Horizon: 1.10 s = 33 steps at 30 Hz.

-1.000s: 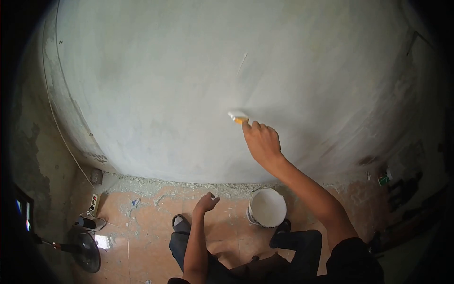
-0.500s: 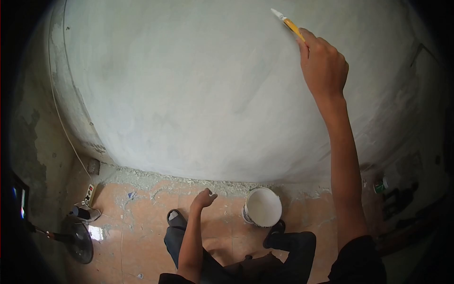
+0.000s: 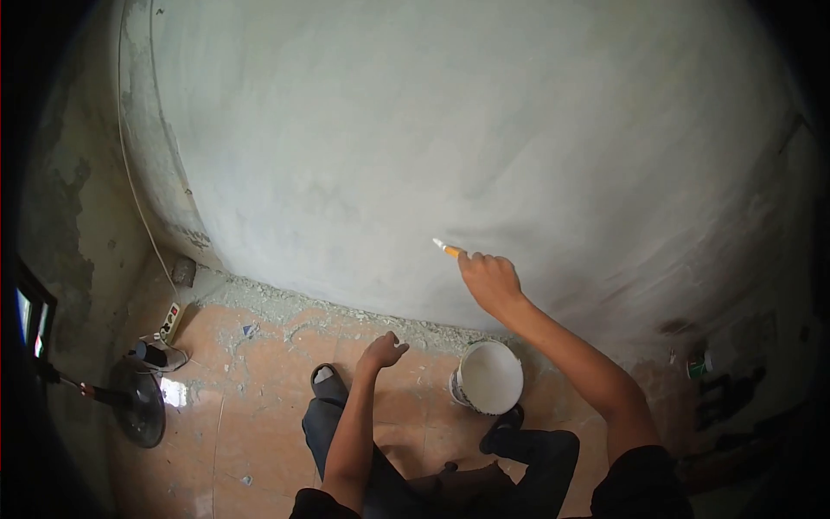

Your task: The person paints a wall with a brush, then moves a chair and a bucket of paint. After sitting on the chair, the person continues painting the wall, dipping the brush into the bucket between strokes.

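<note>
- White-tipped brush with a yellow handle (image 3: pixel 450 249): it has swung down from high on the pale grey-white wall (image 3: pixel 328 130) to its lower middle part, so the work is now at a low patch, nearer the bucket.
- The right hand (image 3: pixel 491 281) has come down with it, thumb and fingers closed around the handle; whether the tip touches the wall, I cannot tell.
- The left hand (image 3: pixel 382 350) has hardly moved: low before the wall, fingers loosely curled, a white spot near the fingertips. Whether it holds anything is unclear.
- Round white bucket (image 3: pixel 461 391) with pale contents: still on the orange tiled floor (image 3: pixel 268 432), close to the wall's foot, beside the right shoe (image 3: pixel 504 424).
- Pale, crumbly debris (image 3: pixel 294 307) lies along the wall's base, with a white power strip (image 3: pixel 170 323) further left.
</note>
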Each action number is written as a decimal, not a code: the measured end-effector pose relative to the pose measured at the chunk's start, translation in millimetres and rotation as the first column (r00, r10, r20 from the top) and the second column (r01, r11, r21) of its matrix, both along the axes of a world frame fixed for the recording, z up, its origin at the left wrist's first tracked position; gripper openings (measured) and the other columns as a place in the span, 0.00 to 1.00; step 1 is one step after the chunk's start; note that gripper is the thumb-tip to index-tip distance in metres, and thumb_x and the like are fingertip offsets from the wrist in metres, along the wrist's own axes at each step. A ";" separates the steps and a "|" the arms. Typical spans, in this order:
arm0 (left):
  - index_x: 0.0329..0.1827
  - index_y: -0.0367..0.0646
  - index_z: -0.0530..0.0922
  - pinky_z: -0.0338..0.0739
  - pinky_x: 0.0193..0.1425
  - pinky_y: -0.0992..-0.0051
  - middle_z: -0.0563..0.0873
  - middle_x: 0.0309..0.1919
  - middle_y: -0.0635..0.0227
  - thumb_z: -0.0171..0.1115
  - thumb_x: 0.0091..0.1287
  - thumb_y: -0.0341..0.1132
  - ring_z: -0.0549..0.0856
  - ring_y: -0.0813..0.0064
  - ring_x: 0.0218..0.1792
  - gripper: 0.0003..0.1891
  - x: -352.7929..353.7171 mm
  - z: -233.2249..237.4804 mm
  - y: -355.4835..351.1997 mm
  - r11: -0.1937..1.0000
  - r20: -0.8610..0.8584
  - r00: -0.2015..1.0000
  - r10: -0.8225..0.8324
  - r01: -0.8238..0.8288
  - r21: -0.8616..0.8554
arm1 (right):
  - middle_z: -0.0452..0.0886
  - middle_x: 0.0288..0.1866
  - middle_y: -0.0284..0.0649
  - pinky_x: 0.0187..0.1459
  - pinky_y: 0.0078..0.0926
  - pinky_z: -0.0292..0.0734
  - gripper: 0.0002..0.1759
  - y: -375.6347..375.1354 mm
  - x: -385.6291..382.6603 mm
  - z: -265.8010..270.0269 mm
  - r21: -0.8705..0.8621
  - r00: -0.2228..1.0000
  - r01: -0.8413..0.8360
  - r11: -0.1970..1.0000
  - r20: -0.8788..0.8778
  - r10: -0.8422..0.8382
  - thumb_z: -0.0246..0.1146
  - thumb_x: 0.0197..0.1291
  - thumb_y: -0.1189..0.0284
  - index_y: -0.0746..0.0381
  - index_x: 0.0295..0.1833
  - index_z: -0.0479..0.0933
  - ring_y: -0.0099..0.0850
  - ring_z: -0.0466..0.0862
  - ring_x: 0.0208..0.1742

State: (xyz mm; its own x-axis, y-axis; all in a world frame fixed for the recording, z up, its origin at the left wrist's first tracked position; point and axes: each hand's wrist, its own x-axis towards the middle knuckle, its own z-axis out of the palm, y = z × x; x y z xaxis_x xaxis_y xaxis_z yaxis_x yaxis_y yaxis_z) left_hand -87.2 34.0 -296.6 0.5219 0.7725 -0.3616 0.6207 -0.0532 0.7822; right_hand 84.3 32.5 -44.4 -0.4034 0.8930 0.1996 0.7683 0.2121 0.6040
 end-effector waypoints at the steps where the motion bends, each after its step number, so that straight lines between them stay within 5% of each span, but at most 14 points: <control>1: 0.48 0.32 0.72 0.70 0.53 0.61 0.78 0.45 0.45 0.56 0.58 0.52 0.77 0.51 0.49 0.28 -2.7 -2.2 -1.2 1.000 -0.007 1.000 0.011 -0.011 -0.012 | 0.76 0.21 0.39 0.21 0.27 0.74 0.10 -0.3 1.4 3.4 0.014 0.995 0.048 0.999 -0.093 -0.046 0.58 0.49 0.74 0.63 0.39 0.76 0.31 0.80 0.22; 4: 0.48 0.32 0.72 0.70 0.53 0.61 0.78 0.45 0.45 0.56 0.58 0.52 0.77 0.51 0.49 0.28 -4.9 -2.6 -0.1 1.000 -0.015 1.000 0.012 -0.012 0.005 | 0.77 0.23 0.41 0.23 0.31 0.75 0.10 15.2 11.9 39.9 0.027 0.967 0.162 0.986 -0.201 -0.154 0.55 0.58 0.69 0.64 0.41 0.75 0.36 0.80 0.23; 7: 0.48 0.32 0.72 0.70 0.53 0.61 0.78 0.46 0.45 0.56 0.58 0.52 0.76 0.51 0.50 0.28 4.0 -0.4 0.8 1.000 0.014 1.000 0.004 -0.004 -0.001 | 0.77 0.24 0.42 0.23 0.28 0.76 0.04 23.5 20.7 87.6 0.109 0.969 0.158 0.981 -0.209 -0.133 0.58 0.54 0.74 0.63 0.34 0.76 0.33 0.81 0.24; 10: 0.49 0.33 0.71 0.70 0.53 0.63 0.78 0.45 0.44 0.54 0.60 0.53 0.77 0.52 0.50 0.28 7.5 -2.7 1.3 1.000 0.009 1.000 -0.008 0.008 0.010 | 0.78 0.26 0.42 0.26 0.32 0.76 0.08 17.5 18.8 129.9 0.232 0.964 0.200 0.952 -0.222 -0.149 0.57 0.58 0.70 0.62 0.37 0.76 0.36 0.81 0.26; 18: 0.49 0.33 0.71 0.70 0.53 0.62 0.78 0.44 0.44 0.55 0.59 0.53 0.77 0.51 0.49 0.29 1.7 -6.1 -1.0 1.000 -0.022 1.000 -0.007 0.008 0.028 | 0.76 0.23 0.37 0.22 0.22 0.74 0.13 -9.4 14.1 195.7 0.688 0.970 0.241 0.685 -0.193 -0.147 0.56 0.60 0.68 0.60 0.49 0.75 0.27 0.79 0.23; 23: 0.49 0.33 0.71 0.70 0.53 0.62 0.78 0.46 0.45 0.55 0.59 0.52 0.76 0.51 0.50 0.28 6.1 -5.7 0.6 1.000 -0.018 1.000 -0.011 0.011 0.018 | 0.71 0.19 0.33 0.20 0.16 0.72 0.21 19.3 20.2 131.9 0.690 0.961 0.092 0.718 0.128 -0.246 0.58 0.51 0.78 0.70 0.53 0.71 0.19 0.72 0.18; 26: 0.50 0.33 0.71 0.70 0.54 0.61 0.77 0.47 0.45 0.55 0.59 0.52 0.76 0.51 0.51 0.28 9.8 -5.1 0.9 1.000 -0.019 1.000 -0.005 0.005 0.009 | 0.68 0.18 0.30 0.18 0.14 0.66 0.21 21.2 12.2 66.0 0.622 0.932 0.018 0.783 0.274 -0.239 0.57 0.48 0.76 0.72 0.50 0.73 0.17 0.68 0.16; 31: 0.49 0.33 0.71 0.70 0.54 0.61 0.77 0.47 0.45 0.56 0.59 0.52 0.76 0.51 0.50 0.28 7.0 -1.4 -0.2 1.000 -0.024 1.000 -0.007 0.007 0.004 | 0.70 0.18 0.30 0.18 0.15 0.68 0.20 1.1 7.7 -40.9 0.437 0.938 -0.025 0.899 0.321 -0.130 0.57 0.47 0.75 0.71 0.47 0.75 0.19 0.71 0.15; 33: 0.49 0.34 0.72 0.70 0.54 0.61 0.77 0.47 0.45 0.56 0.58 0.52 0.76 0.51 0.51 0.28 5.3 -1.4 -0.3 1.000 -0.021 1.000 0.005 -0.005 -0.008 | 0.73 0.19 0.32 0.18 0.16 0.68 0.16 -7.4 5.9 -63.3 0.135 0.978 0.058 0.989 0.193 -0.084 0.56 0.47 0.74 0.71 0.43 0.76 0.21 0.74 0.18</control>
